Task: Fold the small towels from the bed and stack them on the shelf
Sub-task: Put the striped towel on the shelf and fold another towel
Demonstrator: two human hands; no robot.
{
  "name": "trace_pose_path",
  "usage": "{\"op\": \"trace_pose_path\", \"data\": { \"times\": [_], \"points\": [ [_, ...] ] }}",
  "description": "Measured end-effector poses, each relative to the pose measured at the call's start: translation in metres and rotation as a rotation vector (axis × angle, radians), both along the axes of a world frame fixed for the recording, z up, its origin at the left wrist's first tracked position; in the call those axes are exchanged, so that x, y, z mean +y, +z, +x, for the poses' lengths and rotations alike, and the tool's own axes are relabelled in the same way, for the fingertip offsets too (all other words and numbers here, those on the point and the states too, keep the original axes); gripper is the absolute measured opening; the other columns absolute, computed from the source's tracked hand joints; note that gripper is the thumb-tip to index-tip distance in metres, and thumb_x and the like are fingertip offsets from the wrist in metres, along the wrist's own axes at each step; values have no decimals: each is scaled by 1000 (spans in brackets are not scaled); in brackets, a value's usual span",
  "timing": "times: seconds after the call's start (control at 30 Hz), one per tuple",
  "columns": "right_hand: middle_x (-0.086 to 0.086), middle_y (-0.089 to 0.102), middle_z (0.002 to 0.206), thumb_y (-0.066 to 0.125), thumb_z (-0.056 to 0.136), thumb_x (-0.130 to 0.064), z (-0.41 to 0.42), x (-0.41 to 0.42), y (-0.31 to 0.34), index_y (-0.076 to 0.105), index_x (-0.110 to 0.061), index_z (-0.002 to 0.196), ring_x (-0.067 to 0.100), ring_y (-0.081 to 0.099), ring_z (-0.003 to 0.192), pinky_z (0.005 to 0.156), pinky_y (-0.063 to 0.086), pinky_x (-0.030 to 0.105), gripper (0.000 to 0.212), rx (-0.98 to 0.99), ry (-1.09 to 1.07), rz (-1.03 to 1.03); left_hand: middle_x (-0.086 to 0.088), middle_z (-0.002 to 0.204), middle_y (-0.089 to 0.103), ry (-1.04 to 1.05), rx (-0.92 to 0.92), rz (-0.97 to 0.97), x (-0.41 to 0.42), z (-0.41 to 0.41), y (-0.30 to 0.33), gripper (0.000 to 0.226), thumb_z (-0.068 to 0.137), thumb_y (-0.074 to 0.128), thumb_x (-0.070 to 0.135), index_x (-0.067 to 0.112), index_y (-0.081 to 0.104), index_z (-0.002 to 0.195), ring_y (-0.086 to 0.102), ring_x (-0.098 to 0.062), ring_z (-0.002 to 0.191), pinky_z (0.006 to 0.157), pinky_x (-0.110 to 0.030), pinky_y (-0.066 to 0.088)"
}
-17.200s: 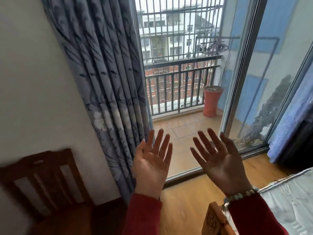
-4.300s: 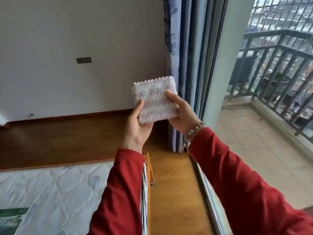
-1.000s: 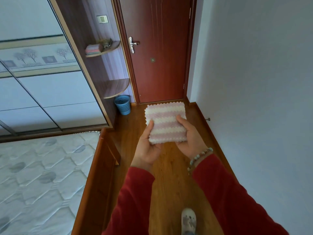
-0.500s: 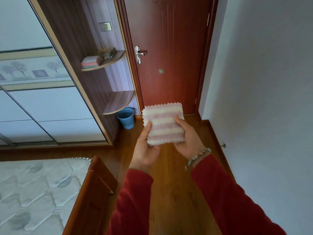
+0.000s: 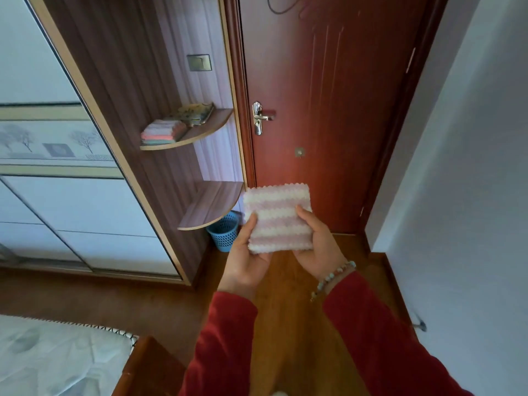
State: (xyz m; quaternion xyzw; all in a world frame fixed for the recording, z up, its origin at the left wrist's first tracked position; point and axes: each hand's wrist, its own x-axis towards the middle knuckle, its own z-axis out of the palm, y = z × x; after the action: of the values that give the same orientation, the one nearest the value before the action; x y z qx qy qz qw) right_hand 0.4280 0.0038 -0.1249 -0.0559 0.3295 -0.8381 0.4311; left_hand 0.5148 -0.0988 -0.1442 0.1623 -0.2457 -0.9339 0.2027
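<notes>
A bedroom corner faces us from the head camera, red-brown door [image 5: 323, 110] ahead and a corner shelf [image 5: 200, 132] at left bearing a stack of folded towels [image 5: 161, 132]. Our left hand [image 5: 245, 258] and right hand [image 5: 317, 247] both pinch a folded pink-and-white towel [image 5: 278, 218], thumbs on top, held out over the wooden floor [image 5: 288, 310] beside the lower shelf [image 5: 211, 205].

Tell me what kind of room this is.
Most likely a bedroom in a home: a quilted mattress at the lower left, a sliding-door wardrobe with corner shelves, and a wooden door.
</notes>
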Motion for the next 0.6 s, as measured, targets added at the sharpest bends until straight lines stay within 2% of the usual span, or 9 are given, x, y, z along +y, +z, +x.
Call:
{"op": "trace_pose_path", "data": {
  "times": [0.1, 0.23, 0.3, 0.37, 0.43, 0.53, 0.6],
  "points": [
    [14, 70, 120, 56, 97, -19, -47, -50, 12, 62, -9, 124, 26, 68, 109, 91, 56, 38, 30, 3, 11, -31, -17, 133, 62, 5, 4, -29, -51, -47, 10, 43, 100, 48, 26, 3, 53, 136, 62, -25, 120, 102, -38, 50],
    [14, 70, 118, 55, 98, -22, -99, -100, 14, 63, -10, 124, 25, 69, 107, 86, 58, 36, 30, 1, 27, -43, -16, 133, 62, 25, 11, -37, -100, -96, 11, 35, 101, 48, 24, 7, 63, 127, 60, -25, 122, 106, -41, 45],
    [14, 70, 119, 55, 98, -24, -126, -124, 10, 62, -10, 126, 25, 68, 107, 88, 58, 37, 33, -5, 33, -22, -16, 135, 60, 37, 2, -30, -125, -121, 5, 35, 101, 50, 24, 7, 63, 128, 58, -26, 125, 105, -41, 45],
    [14, 69, 120, 55, 98, -26, -152, -147, 4, 61, -9, 126, 26, 67, 109, 93, 55, 40, 34, -7, 45, -2, -16, 138, 58, 48, -22, -35, -149, -145, -2, 41, 99, 52, 26, 6, 55, 136, 56, -26, 128, 104, -40, 47],
    [16, 67, 124, 55, 98, -27, -181, -172, -4, 61, -8, 128, 29, 65, 115, 100, 49, 43, 36, -17, 71, 5, -16, 136, 59, 57, -23, -46, -172, -173, -7, 45, 98, 52, 26, 5, 52, 138, 58, -25, 125, 98, -38, 53],
    [19, 64, 129, 54, 98, -30, -234, -211, -11, 56, -6, 134, 32, 60, 121, 108, 42, 50, 43, -3, 101, 23, -17, 132, 62, 74, -25, -45, -207, -222, -10, 46, 96, 52, 26, 3, 54, 135, 63, -26, 119, 86, -37, 58],
    [19, 63, 130, 52, 99, -31, -270, -236, -10, 54, -7, 136, 32, 60, 121, 107, 43, 50, 44, 10, 120, 24, -19, 132, 62, 75, -16, -41, -229, -256, -7, 42, 97, 49, 27, 2, 61, 128, 63, -28, 119, 85, -39, 58]
  ]
}}
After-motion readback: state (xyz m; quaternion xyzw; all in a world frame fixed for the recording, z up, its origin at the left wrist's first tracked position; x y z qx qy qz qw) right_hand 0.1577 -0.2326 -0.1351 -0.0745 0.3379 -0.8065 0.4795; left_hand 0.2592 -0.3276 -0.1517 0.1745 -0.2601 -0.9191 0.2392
